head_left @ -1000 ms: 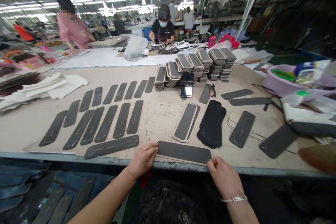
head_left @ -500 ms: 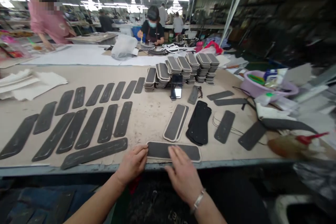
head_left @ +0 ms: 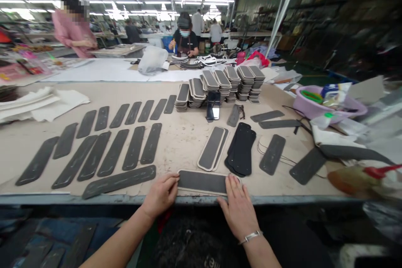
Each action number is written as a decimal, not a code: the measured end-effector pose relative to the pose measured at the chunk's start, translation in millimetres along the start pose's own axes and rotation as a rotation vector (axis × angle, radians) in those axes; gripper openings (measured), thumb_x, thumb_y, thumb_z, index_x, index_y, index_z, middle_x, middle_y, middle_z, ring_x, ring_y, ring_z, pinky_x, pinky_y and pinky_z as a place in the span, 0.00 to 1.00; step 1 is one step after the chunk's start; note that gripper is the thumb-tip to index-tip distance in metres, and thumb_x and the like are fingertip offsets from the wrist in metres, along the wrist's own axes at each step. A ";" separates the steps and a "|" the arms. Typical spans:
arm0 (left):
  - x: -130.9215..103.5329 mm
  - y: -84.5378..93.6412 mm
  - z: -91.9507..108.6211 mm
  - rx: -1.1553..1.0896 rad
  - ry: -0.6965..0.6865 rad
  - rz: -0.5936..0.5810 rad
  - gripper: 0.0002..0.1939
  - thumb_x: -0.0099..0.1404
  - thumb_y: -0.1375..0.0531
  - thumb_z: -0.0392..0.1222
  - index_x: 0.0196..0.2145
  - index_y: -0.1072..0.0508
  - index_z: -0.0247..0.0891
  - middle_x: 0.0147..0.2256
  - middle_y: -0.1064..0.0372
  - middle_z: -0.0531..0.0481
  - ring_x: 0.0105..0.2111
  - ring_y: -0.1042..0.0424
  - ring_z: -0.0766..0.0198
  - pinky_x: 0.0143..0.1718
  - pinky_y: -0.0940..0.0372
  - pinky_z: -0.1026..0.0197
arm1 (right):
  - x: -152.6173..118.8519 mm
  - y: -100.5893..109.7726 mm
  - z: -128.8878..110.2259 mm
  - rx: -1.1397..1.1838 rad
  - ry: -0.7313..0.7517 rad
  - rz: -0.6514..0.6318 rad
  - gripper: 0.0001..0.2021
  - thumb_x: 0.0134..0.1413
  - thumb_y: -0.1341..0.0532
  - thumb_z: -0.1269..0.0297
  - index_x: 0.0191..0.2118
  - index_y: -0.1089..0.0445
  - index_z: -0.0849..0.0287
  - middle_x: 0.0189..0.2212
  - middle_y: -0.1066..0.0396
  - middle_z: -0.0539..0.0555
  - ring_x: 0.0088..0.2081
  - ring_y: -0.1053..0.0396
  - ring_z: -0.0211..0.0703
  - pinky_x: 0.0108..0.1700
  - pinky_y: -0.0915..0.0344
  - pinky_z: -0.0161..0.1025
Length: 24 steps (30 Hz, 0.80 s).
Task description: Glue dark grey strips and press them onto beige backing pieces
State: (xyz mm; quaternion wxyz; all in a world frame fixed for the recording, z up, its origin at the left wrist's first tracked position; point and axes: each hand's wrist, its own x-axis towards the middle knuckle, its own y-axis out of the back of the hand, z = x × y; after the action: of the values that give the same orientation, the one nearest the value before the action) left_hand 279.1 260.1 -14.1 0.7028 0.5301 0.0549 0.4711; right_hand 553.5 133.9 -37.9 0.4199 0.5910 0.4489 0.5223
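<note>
At the table's front edge lies a long grey panel with a pale border (head_left: 201, 181), rounded at the corners. My left hand (head_left: 161, 196) pinches its left end between thumb and fingers. Flat on its right end rests my right hand (head_left: 240, 207), fingers stretched out and thumb apart, covering that end. Just behind lie more bordered panels (head_left: 211, 149), overlapping, and beside them a pile of black strips (head_left: 241, 149). To the left, a glossy dark grey strip (head_left: 121, 181) lies slantwise near my left hand.
Several dark strips (head_left: 105, 155) lie in rows on the left. Stacks of bordered panels (head_left: 220, 81) stand at the back, a phone (head_left: 213, 106) leaning against them. A purple basin (head_left: 309, 109) and a red-nozzled bottle (head_left: 348, 181) are at right. Co-workers (head_left: 185, 39) are beyond the table.
My right hand has slid rightward along the panel, from its middle to its right end. The left hand keeps its place at the left end. The view has shifted slightly.
</note>
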 end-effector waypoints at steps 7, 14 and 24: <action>3.0 7.3 47.5 -0.111 0.057 0.203 0.17 0.67 0.48 0.36 0.52 0.31 0.36 0.49 0.30 0.39 0.50 0.29 0.58 0.51 0.31 0.54 | -0.6 -17.6 -1.7 0.041 0.073 0.165 0.35 0.68 0.64 0.46 0.68 0.59 0.71 0.65 0.52 0.67 0.64 0.52 0.60 0.61 0.53 0.59; 28.6 -39.5 116.0 0.007 -0.168 -0.423 0.34 0.71 0.54 0.58 0.64 0.46 0.29 0.64 0.47 0.37 0.66 0.52 0.50 0.65 0.52 0.45 | -2.2 -19.2 6.0 0.004 0.148 0.218 0.31 0.68 0.67 0.52 0.69 0.68 0.67 0.63 0.49 0.68 0.61 0.47 0.62 0.57 0.48 0.61; 18.9 9.3 18.8 0.252 -0.086 -0.567 0.31 0.72 0.52 0.51 0.66 0.50 0.35 0.67 0.56 0.40 0.67 0.55 0.53 0.65 0.55 0.45 | 1.9 -11.7 -2.6 0.027 0.012 0.104 0.34 0.68 0.62 0.47 0.65 0.48 0.71 0.64 0.50 0.64 0.65 0.53 0.54 0.63 0.55 0.55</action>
State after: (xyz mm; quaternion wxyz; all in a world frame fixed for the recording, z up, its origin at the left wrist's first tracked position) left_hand 294.7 260.6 9.4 0.7366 0.5960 0.2289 0.2232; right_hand 549.9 138.6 -48.4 0.3818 0.6160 0.4271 0.5407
